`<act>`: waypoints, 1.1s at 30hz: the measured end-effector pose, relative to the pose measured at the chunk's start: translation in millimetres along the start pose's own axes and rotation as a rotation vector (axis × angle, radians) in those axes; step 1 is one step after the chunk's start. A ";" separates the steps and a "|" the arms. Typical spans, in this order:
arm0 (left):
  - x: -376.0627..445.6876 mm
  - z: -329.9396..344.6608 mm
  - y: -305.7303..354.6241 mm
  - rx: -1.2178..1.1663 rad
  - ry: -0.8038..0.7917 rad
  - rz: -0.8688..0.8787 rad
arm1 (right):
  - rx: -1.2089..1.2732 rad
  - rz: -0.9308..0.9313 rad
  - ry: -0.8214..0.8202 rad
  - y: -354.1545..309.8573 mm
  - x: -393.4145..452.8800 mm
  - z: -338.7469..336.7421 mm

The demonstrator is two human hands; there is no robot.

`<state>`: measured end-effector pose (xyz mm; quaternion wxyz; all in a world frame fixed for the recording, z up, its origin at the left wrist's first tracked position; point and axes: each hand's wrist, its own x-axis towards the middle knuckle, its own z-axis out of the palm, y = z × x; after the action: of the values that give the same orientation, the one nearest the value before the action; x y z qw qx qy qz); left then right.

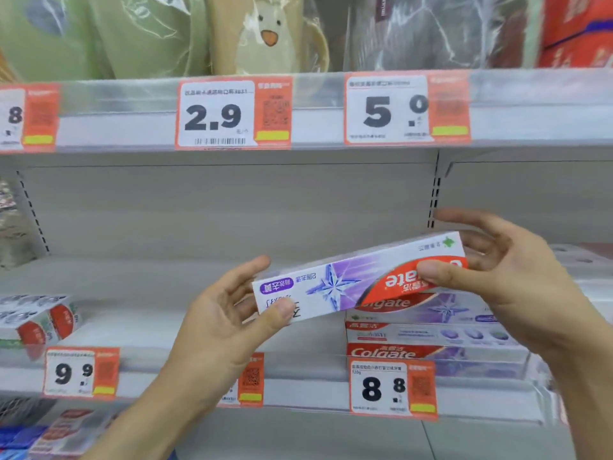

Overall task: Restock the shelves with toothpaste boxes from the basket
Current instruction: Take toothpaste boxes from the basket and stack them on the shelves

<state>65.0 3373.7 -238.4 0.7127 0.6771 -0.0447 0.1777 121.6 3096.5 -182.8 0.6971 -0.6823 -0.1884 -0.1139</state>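
Observation:
A white, purple and red Colgate toothpaste box (351, 280) is held upside down in front of the middle shelf (139, 313), tilted up to the right. My left hand (225, 320) pinches its left end between thumb and fingers. My right hand (504, 277) grips its right end, thumb on the red logo. Just below and behind it, a stack of matching toothpaste boxes (428, 333) lies on the shelf above the 8.8 price tag (393, 388). The basket is out of view.
Small red-and-white boxes (39, 322) sit at the shelf's left end above a 9.9 tag (81, 373). The upper shelf (318, 111) holds bagged goods, with 2.9 and 5.0 tags on its edge. More packs lie on the lower shelf at bottom left (49, 433).

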 end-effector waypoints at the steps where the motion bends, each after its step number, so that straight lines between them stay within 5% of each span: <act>1: -0.5 3.8 1.9 0.039 -0.016 -0.016 | 0.063 -0.004 0.067 0.2 0.0 3.6; 6: -11.5 25.0 2.2 0.052 -0.133 -0.151 | 0.387 0.073 0.298 10.6 -7.9 62.7; 10: -23.7 40.9 6.2 0.103 -0.072 -0.169 | -0.044 0.197 -0.017 16.8 -33.0 100.6; 15: -22.0 28.9 10.9 0.365 -0.050 -0.054 | -0.078 0.193 -0.326 1.2 -26.9 72.4; 18: -7.6 19.7 8.4 0.284 0.150 0.052 | -0.468 0.028 -0.368 -8.5 -16.7 46.6; 20: 0.9 20.4 8.7 0.305 0.148 0.124 | -0.691 -0.037 -0.399 -12.9 -13.0 31.6; 25: 9.1 43.4 -7.3 0.458 0.024 0.132 | -0.922 -0.012 -0.229 -11.0 -3.9 0.2; 33: 4.1 83.1 -28.5 0.649 -0.024 0.154 | -1.039 0.125 -0.201 13.2 -3.2 -22.3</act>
<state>92.5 3292.4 -257.6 0.4436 0.8656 -0.0454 0.2280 126.6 3074.6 -196.1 0.2514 -0.9551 -0.1319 -0.0845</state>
